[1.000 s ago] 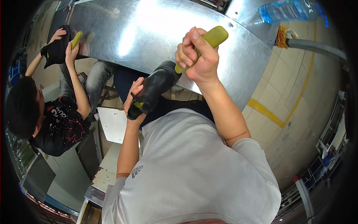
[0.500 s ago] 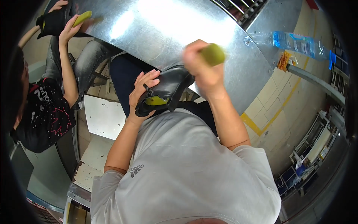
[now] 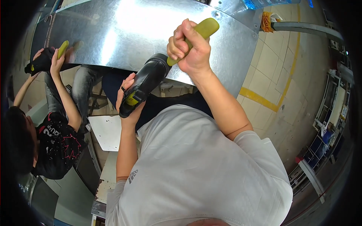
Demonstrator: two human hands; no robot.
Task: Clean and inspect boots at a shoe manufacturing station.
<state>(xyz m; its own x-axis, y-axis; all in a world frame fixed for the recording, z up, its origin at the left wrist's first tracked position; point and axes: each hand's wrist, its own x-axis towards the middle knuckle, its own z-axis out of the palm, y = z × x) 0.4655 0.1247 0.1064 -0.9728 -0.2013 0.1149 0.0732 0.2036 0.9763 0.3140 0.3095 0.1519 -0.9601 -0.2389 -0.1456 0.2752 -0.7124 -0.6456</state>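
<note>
A black leather shoe [image 3: 149, 77] lies slantwise in front of me, its opening toward my body and its rounded far end over the table edge. Yellow-green material [image 3: 132, 98] shows inside the opening. My left hand [image 3: 119, 98] is wrapped round the shoe near that opening, partly hidden behind it. My right hand [image 3: 190, 47] is closed in a fist round a yellow-green rounded bar [image 3: 208, 27], which sticks out at both ends of the fist. The bar's lower end sits at the shoe's far end; whether they touch I cannot tell.
A shiny metal table [image 3: 147, 41] stretches ahead. At left, a co-worker [image 3: 58, 141] holds another black shoe [image 3: 41, 62] and a similar yellow-green bar [image 3: 63, 49]. A clear plastic bottle [image 3: 260, 3] lies at the far right, near a metal rail [image 3: 305, 27]. A white stool [image 3: 105, 132] stands left of me.
My right hand has moved up and left, and the bar in it is now sharp instead of blurred. The shoe and my left hand have shifted left. The whole view has turned slightly.
</note>
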